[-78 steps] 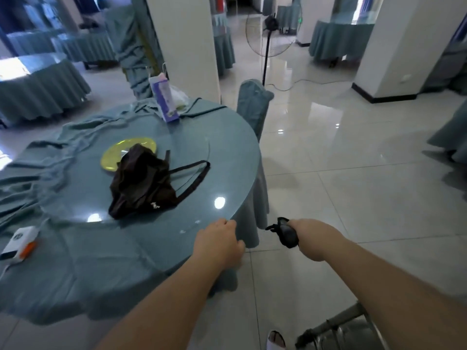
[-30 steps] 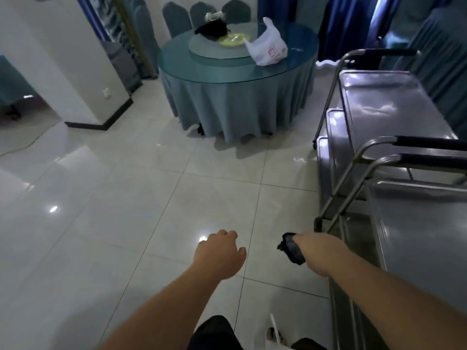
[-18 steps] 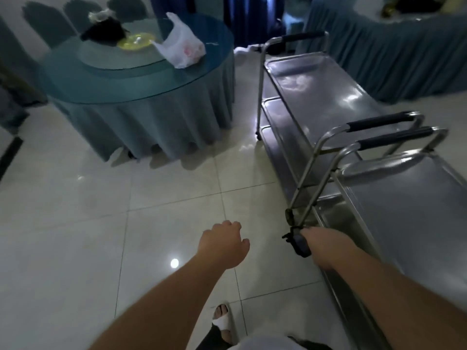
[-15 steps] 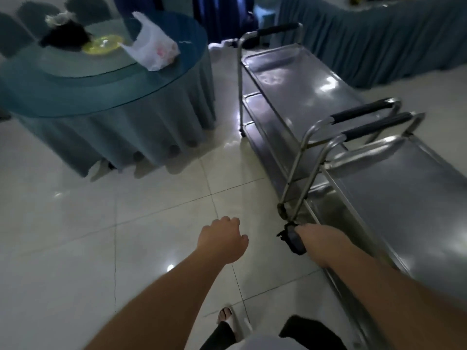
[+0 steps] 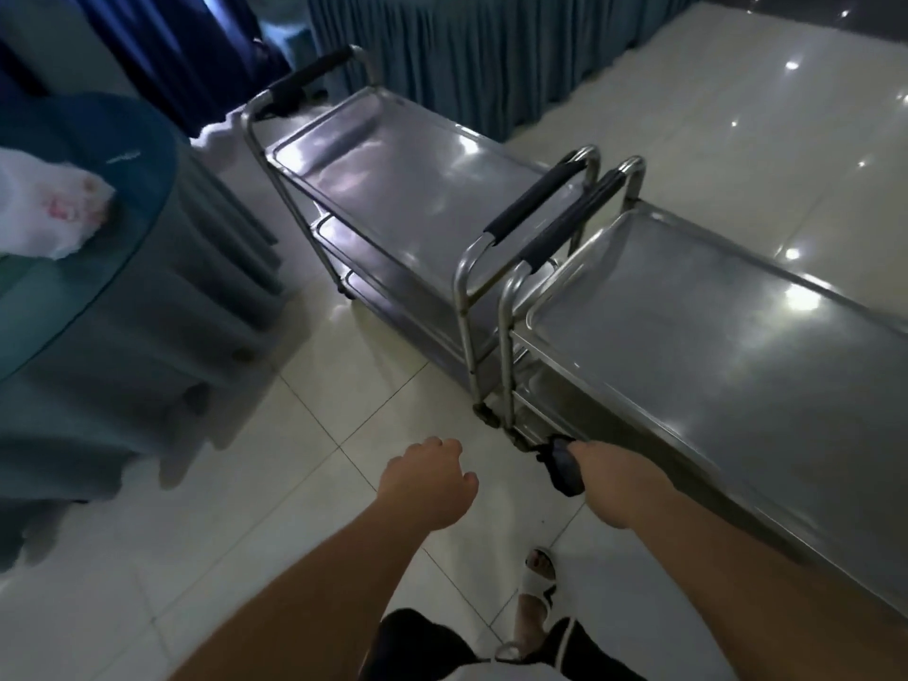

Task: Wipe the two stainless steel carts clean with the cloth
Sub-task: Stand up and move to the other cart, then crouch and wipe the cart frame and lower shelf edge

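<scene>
- Your right hand [image 5: 607, 484] grips a dark wadded cloth [image 5: 564, 465]; the fingers are curled round it, knuckles hidden behind the wrist
- Your left hand [image 5: 427, 481] holds nothing, fingers loosely curled, hanging over the tiled floor [image 5: 295, 435]
- Near cart [image 5: 712, 336] lies just ahead & to the right of the cloth fingers; its top tray's long axis runs away to the right, handle end toward you
- Far cart [image 5: 393, 189] sits beyond, ahead-left of both hands, nose-to-tail w/ the near one; their black-sleeved handles [image 5: 535, 196] stand side by side, nearly touching
- Right hand is the nearer to both, so I'd judge the first wipe goes on the near top tray: lift up & right
- In the way: the near cart's upright handle frame [image 5: 506, 336], between the fingers and the tray
- Round worktop w/ teal skirt [image 5: 123, 312] far left of your left fingers, white plastic bag [image 5: 49, 208] on it; clear of the reach
- No wiping begun yet, by the look of it
</scene>
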A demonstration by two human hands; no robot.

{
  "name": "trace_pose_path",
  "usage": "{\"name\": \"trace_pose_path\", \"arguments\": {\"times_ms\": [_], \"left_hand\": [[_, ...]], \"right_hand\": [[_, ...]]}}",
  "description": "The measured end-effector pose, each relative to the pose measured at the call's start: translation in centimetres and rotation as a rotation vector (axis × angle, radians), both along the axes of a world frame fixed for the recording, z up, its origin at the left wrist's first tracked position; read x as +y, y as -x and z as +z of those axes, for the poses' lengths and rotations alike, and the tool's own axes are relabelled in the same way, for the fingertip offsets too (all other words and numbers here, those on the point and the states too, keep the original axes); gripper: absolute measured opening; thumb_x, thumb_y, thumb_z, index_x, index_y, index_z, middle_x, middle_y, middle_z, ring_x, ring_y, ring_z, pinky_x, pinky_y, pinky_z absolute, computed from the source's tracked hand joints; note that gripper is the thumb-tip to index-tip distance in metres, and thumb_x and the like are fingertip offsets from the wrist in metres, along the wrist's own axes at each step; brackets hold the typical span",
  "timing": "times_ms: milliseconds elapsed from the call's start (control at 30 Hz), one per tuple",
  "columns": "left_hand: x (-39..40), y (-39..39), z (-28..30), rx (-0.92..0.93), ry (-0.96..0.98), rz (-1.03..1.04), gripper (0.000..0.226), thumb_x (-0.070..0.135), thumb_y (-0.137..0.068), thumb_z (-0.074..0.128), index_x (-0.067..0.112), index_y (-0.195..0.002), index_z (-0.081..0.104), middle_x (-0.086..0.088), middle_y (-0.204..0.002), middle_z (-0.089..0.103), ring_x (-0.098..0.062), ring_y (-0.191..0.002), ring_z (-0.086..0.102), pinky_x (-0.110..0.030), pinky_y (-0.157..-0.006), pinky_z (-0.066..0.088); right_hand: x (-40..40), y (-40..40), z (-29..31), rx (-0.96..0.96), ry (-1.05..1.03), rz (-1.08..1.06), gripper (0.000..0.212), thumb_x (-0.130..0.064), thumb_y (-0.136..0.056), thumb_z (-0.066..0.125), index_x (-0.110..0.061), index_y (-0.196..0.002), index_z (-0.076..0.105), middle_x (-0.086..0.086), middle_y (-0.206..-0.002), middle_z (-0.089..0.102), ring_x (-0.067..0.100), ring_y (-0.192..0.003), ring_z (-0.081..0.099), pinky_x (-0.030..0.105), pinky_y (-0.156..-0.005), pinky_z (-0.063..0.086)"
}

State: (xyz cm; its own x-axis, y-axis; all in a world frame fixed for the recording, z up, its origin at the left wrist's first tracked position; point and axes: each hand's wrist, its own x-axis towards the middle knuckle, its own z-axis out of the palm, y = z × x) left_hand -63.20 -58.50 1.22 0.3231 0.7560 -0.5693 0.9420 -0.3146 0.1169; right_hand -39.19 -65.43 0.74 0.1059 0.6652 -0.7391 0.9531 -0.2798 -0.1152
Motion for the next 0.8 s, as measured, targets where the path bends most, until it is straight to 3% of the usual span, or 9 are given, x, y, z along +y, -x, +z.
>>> {"name": "trace_pose_path", "arguments": {"times_ms": [100,200,333,467,600,733,800], "left_hand": [[3.0,-1.2,-0.8,0.010,0.031,-0.029,0.058,0.053,-0.104,0.043,0.024,-0.154,0.044,-0.002,-0.148,0.052,-0.025,-0.131,0.052,-0.043,-0.104,0.044],[6.0,-2.1,-2.2,0.001,0.087,-0.040,0.060,0.054,-0.103,0.043,0.026,-0.156,0.042,-0.002,-0.152,0.050,-0.026,-0.134,0.052,-0.043,-0.106,0.045],[10.1,-3.3,-4.8,-0.035,0.160,-0.049,0.062,0.055,-0.101,0.045,0.029,-0.158,0.041,-0.001,-0.156,0.047,-0.026,-0.135,0.052,-0.044,-0.109,0.047],[14.1,-3.8,-8.5,-0.064,0.263,-0.098,0.063,0.052,-0.102,0.049,0.026,-0.158,0.040,-0.004,-0.158,0.046,-0.027,-0.136,0.051,-0.045,-0.111,0.047],[17.7,-4.5,-13.5,-0.074,0.307,-0.164,0.063,0.052,-0.100,0.052,0.028,-0.157,0.041,-0.002,-0.158,0.047,-0.026,-0.137,0.052,-0.043,-0.112,0.046],[20.1,-5.6,-19.2,-0.102,0.318,-0.172,0.065,0.055,-0.099,0.055,0.032,-0.158,0.039,0.002,-0.157,0.048,-0.019,-0.122,0.060,-0.035,-0.102,0.050],[20.9,-6.3,-22.2,-0.124,0.299,-0.167,0.064,0.054,-0.097,0.057,0.034,-0.156,0.042,0.004,-0.150,0.053,-0.007,-0.099,0.061,-0.025,-0.082,0.050]], "right_hand": [[1.6,-1.4,-0.7,0.062,0.031,-0.125,0.058,-0.011,-0.105,0.050,-0.014,-0.158,0.028,0.013,-0.155,0.042,0.031,-0.139,0.046,0.038,-0.112,0.040],[2.4,-2.5,-2.2,0.112,-0.036,-0.243,0.043,-0.014,-0.104,0.048,-0.013,-0.146,0.044,0.012,-0.138,0.056,0.028,-0.123,0.057,0.035,-0.098,0.045],[2.7,-2.3,-5.1,0.114,-0.028,-0.379,0.049,-0.015,-0.099,0.057,-0.021,-0.146,0.044,0.005,-0.139,0.058,0.025,-0.125,0.059,0.036,-0.103,0.048],[4.2,-0.9,-7.7,0.113,-0.021,-0.532,0.048,-0.011,-0.097,0.057,-0.021,-0.142,0.046,0.006,-0.134,0.060,0.025,-0.118,0.061,0.035,-0.096,0.051],[6.7,0.6,-11.5,0.165,0.063,-0.701,0.048,-0.016,-0.104,0.053,-0.015,-0.151,0.044,0.012,-0.147,0.053,0.027,-0.133,0.053,0.037,-0.111,0.042],[8.7,1.7,-15.3,0.159,0.001,-0.808,0.066,-0.010,-0.100,0.057,-0.024,-0.159,0.032,0.012,-0.147,0.053,0.032,-0.131,0.054,0.044,-0.108,0.047],[9.4,1.9,-17.4,0.131,-0.075,-0.819,0.068,-0.007,-0.097,0.056,-0.025,-0.158,0.033,0.012,-0.142,0.056,0.034,-0.126,0.057,0.045,-0.103,0.050]]}}
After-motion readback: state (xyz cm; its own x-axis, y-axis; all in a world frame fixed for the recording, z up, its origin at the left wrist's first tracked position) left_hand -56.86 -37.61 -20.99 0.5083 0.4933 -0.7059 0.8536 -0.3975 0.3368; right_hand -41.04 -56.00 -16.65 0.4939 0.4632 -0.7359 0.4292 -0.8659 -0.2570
